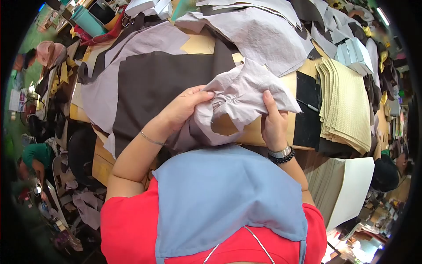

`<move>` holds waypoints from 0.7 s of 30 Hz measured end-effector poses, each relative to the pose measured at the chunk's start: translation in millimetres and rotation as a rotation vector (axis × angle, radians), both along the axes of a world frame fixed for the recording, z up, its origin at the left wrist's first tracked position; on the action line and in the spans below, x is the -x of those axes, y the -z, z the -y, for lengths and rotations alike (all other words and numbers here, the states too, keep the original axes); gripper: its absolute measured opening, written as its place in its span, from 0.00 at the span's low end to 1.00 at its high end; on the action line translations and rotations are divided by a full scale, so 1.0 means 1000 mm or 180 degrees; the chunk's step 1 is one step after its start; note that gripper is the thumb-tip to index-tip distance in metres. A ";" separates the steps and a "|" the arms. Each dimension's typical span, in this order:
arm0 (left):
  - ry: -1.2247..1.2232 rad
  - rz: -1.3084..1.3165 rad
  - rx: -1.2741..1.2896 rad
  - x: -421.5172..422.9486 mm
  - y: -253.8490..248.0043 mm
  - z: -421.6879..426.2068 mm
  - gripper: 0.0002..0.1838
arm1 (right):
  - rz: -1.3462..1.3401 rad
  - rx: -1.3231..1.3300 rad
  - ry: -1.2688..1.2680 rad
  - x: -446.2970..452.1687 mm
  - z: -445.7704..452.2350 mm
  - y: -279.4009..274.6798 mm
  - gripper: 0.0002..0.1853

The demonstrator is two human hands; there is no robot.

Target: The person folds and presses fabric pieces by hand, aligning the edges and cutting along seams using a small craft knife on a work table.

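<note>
Between my two hands is a pale lilac-grey fabric piece point(246, 90), crumpled and gathered, with a curved opening low in its middle. My left hand point(188, 103) pinches its left side between thumb and fingers. On the other side, my right hand point(274, 121) grips the cloth with the thumb on top; the fingers are hidden behind it. Part of the cloth hangs down toward the blue apron point(228, 198). A dark brown fabric panel point(154, 88) lies flat on the table beyond my left forearm.
More lilac-grey fabric point(259, 37) is spread over the far side of the table. To the right are a black panel point(307, 105), a fanned stack of cream textured sheets point(343, 101) and a thick white stack point(351, 189). A teal cup point(88, 20) stands far left. Other people work at both sides.
</note>
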State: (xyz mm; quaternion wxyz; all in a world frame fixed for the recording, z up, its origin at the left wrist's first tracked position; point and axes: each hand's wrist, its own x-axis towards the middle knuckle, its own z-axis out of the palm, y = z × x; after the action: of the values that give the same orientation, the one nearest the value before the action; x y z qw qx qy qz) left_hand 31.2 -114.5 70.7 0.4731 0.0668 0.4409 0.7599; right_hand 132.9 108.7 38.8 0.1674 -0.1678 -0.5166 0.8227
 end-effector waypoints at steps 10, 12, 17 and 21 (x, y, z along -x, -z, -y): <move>0.0167 -0.0514 0.0212 -0.019 0.006 -0.013 0.16 | -0.0348 0.0275 0.0349 -0.003 0.000 -0.003 0.18; 0.0253 -0.0736 0.0384 -0.021 0.005 -0.013 0.15 | -0.0331 0.0402 0.0475 -0.002 -0.001 -0.003 0.17; 0.0405 -0.2747 0.1468 -0.039 0.008 0.000 0.14 | -0.0482 0.0376 0.0508 0.003 -0.050 -0.007 0.15; 0.0643 -0.2857 0.2046 -0.044 -0.003 0.023 0.11 | -0.0819 0.0152 0.0731 0.002 -0.074 -0.020 0.15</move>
State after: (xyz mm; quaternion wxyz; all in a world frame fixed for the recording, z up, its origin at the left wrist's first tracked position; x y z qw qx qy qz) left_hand 74.9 -138.0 74.0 0.3060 0.2779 0.7998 0.4352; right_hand 130.5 182.8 58.9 0.3211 -0.1231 -0.4487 0.8249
